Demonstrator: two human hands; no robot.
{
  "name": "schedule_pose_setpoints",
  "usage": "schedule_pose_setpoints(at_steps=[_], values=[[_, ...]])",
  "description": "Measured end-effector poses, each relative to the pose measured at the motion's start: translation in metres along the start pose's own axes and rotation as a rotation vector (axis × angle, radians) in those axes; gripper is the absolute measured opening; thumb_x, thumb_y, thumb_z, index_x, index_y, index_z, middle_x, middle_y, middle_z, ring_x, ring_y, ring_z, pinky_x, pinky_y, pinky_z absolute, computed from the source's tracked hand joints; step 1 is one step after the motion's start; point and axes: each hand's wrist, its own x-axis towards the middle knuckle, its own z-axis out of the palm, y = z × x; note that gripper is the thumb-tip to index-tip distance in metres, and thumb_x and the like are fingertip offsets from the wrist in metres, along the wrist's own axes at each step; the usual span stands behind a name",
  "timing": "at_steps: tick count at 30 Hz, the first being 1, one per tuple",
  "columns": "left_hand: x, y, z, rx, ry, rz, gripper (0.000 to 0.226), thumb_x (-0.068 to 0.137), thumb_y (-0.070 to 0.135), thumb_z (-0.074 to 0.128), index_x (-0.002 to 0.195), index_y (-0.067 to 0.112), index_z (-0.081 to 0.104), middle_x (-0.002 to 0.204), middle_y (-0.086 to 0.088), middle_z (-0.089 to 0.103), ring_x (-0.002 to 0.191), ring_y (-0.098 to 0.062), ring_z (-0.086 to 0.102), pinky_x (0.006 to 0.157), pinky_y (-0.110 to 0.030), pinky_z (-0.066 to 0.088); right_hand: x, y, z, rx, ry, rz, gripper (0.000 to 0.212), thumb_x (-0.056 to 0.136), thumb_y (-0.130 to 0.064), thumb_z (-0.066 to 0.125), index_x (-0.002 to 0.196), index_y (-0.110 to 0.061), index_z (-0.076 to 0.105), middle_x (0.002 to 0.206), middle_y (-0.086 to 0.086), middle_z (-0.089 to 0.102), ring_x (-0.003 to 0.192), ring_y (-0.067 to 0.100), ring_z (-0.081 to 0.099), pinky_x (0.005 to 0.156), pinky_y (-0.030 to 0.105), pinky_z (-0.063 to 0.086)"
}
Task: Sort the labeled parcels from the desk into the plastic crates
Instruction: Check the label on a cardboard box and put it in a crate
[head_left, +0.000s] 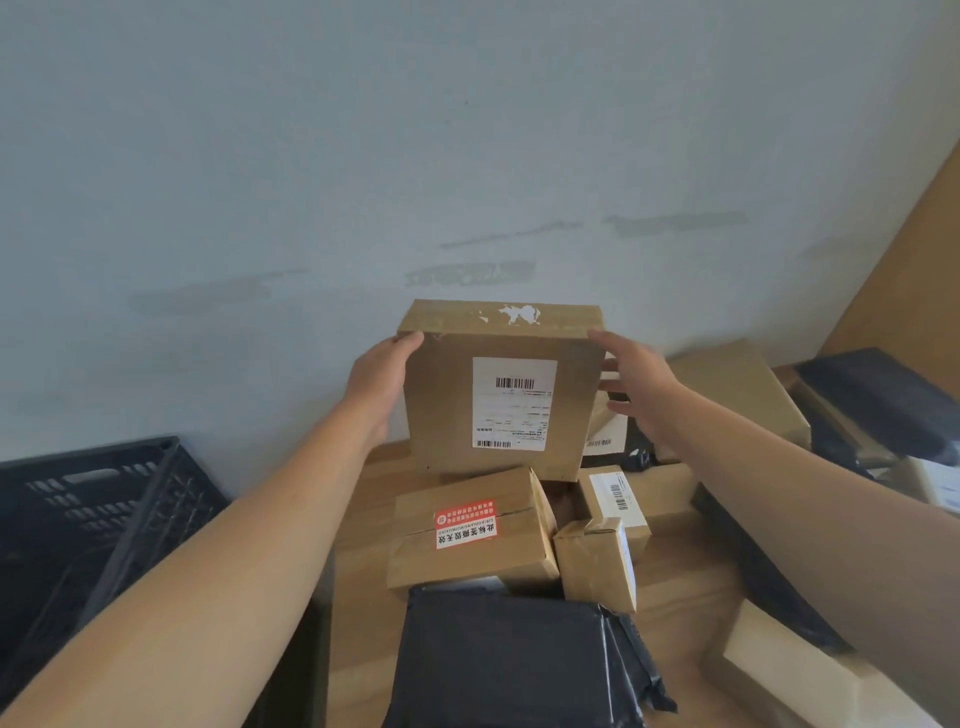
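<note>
The wooden desk (363, 519) is carrying the parcel heap; a black crate (104, 499) is waiting at nine o'clock. The upright labeled box (498, 395) is being lifted at twelve: left hand (382, 376) gripping its edge, right hand (631, 382) touching it, fingers spread. Next, probably reading the label and swinging leftward.

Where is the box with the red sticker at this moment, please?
The box with the red sticker lies mid-desk, just below the large box held up by both hands, with a black bag in front.
</note>
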Motion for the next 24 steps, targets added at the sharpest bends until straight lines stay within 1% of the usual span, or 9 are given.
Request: schedule_pose_setpoints(at_steps=[4,6,8,9,12,15,18,22,24], values=[[-0.009,0.018,-0.011,-0.023,-0.014,0.101,0.039,0.107,0.038,0.05,0.142,0.021,0.057,0.127,0.009,0.053,0.124,-0.015,0.047,0.107,-0.032,0.035,-0.016,-0.023,0.006,0.051,0.039,-0.098,0.012,0.103,-0.042,0.057,0.097,-0.031,0.061,0.101,-0.011,0.064,0.105,0.02,0.061,0.104,0.045,0.047],[-0.012,0.024,-0.017,-0.042,-0.011,0.11,0.018,0.107,0.038,0.05,0.118,0.029,0.063,0.114,0.014,0.057,0.114,-0.014,0.05,0.102,-0.033,0.037,-0.026,-0.032,0.008,0.054,0.063,-0.152,0.014,0.103,-0.04,0.056,0.09,-0.036,0.058,0.099,-0.013,0.064,0.104,0.018,0.062,0.105,0.045,0.047],[-0.021,0.032,-0.024,-0.065,-0.011,0.129,0.016,0.107,0.039,0.051,0.098,0.032,0.062,0.106,0.017,0.061,0.103,-0.012,0.056,0.097,-0.035,0.042,-0.032,-0.039,0.01,0.054,0.08,-0.195,0.011,0.104,-0.039,0.056,0.097,-0.033,0.061,0.101,-0.013,0.065,0.11,0.02,0.062,0.108,0.046,0.046],[-0.023,0.034,-0.028,-0.076,-0.012,0.137,0.016,0.107,0.04,0.051,0.097,0.034,0.063,0.108,0.015,0.062,0.102,-0.011,0.058,0.096,-0.037,0.044,-0.035,-0.042,0.011,0.058,0.092,-0.208,0.011,0.104,-0.039,0.055,0.104,-0.03,0.062,0.102,-0.012,0.065,0.111,0.02,0.062,0.109,0.047,0.046],[-0.033,0.034,-0.037,-0.104,-0.014,0.155,0.015,0.105,0.042,0.052,0.105,0.033,0.064,0.117,0.01,0.063,0.116,-0.019,0.058,0.102,-0.044,0.048,-0.044,-0.044,0.014,0.052,0.126,-0.227,0.016,0.104,-0.039,0.054,0.115,-0.027,0.057,0.103,-0.012,0.064,0.113,0.022,0.061,0.11,0.048,0.047],[-0.046,0.027,-0.046,-0.107,-0.004,0.187,0.014,0.104,0.042,0.055,0.092,0.039,0.062,0.108,0.018,0.063,0.115,-0.019,0.058,0.099,-0.043,0.049,-0.057,-0.04,0.016,0.036,0.131,-0.238,0.018,0.106,-0.038,0.052,0.116,-0.025,0.059,0.104,-0.009,0.065,0.111,0.023,0.063,0.102,0.044,0.05],[-0.054,0.012,-0.057,-0.084,0.006,0.231,0.017,0.104,0.042,0.056,0.088,0.043,0.062,0.104,0.023,0.063,0.11,-0.014,0.06,0.096,-0.039,0.048,-0.069,-0.033,0.017,0.028,0.116,-0.255,0.018,0.107,-0.038,0.05,0.104,-0.025,0.061,0.104,-0.004,0.066,0.104,0.021,0.064,0.094,0.041,0.051],[-0.057,-0.019,-0.067,-0.056,0.021,0.219,0.018,0.102,0.037,0.061,0.086,0.038,0.07,0.1,0.018,0.072,0.106,-0.01,0.066,0.096,-0.038,0.05,-0.074,-0.015,0.026,-0.024,0.116,-0.213,0.029,0.105,-0.046,0.049,0.117,-0.023,0.062,0.11,-0.003,0.068,0.109,0.024,0.064,0.105,0.05,0.049],[-0.058,-0.032,-0.067,-0.052,0.014,0.208,0.018,0.102,0.035,0.062,0.087,0.036,0.071,0.098,0.018,0.073,0.101,-0.006,0.066,0.093,-0.034,0.051,-0.075,-0.006,0.033,-0.048,0.128,-0.197,0.031,0.102,-0.05,0.05,0.109,-0.024,0.064,0.112,0.0,0.069,0.11,0.026,0.064,0.107,0.054,0.048]])
